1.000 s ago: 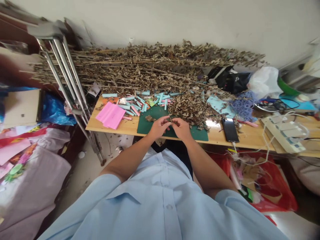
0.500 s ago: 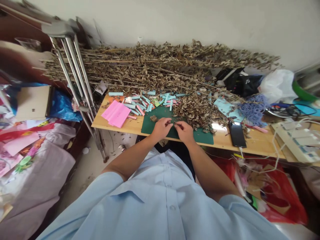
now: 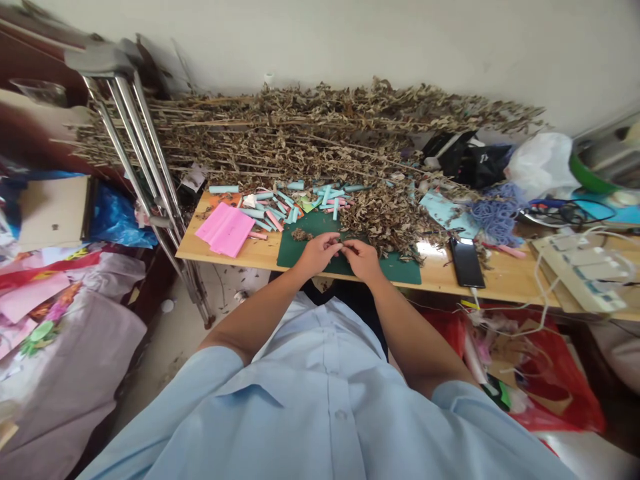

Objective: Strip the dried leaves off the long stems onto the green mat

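Observation:
My left hand (image 3: 321, 255) and my right hand (image 3: 361, 259) meet at the fingertips above a green mat (image 3: 295, 252). Both are closed in a pinch; whatever lies between the fingers is too small to make out. Just behind my left hand rests a small clump of crumbled dry leaf (image 3: 302, 234) on the mat. A heap of dried leaves (image 3: 385, 217) covers the mat's far right side, close beyond my right hand. Rolled blue and pink paper tubes (image 3: 280, 207) lie scattered past the mat's far left corner.
Dried leafy stalks (image 3: 280, 133) line the wall behind. Pink paper sheets (image 3: 225, 229) lie left on the wooden table (image 3: 200, 248), a black phone (image 3: 467, 261) and power strip (image 3: 583, 270) right. Metal crutches (image 3: 145, 153) lean at the left; a red bag (image 3: 565, 380) sits below right.
My hands have come together, closing the small gap between their fingertips. The whole view has shifted slightly, so the table things appear further left.

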`<control>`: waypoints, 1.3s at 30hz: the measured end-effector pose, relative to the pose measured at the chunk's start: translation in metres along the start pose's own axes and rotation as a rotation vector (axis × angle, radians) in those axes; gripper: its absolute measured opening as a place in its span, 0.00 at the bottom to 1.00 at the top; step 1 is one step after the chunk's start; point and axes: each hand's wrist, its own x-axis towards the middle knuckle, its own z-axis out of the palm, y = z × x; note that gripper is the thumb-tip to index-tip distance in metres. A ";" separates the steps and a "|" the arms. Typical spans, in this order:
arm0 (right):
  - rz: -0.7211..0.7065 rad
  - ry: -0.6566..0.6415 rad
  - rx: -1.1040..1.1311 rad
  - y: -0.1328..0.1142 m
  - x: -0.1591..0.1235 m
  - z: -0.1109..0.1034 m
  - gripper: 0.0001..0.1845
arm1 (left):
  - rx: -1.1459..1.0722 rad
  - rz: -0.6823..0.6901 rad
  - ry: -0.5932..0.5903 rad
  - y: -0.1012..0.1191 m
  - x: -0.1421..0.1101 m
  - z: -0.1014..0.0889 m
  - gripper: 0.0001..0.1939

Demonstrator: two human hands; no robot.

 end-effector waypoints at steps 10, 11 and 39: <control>0.065 -0.069 0.079 -0.005 0.016 0.002 0.16 | -0.135 -0.108 0.056 0.001 0.009 -0.005 0.07; 0.076 -0.068 0.098 -0.004 0.017 0.002 0.17 | -0.153 -0.121 0.066 0.000 0.009 -0.006 0.07; 0.120 0.040 0.248 0.008 0.017 0.006 0.15 | -0.157 -0.151 0.017 0.002 0.014 0.003 0.14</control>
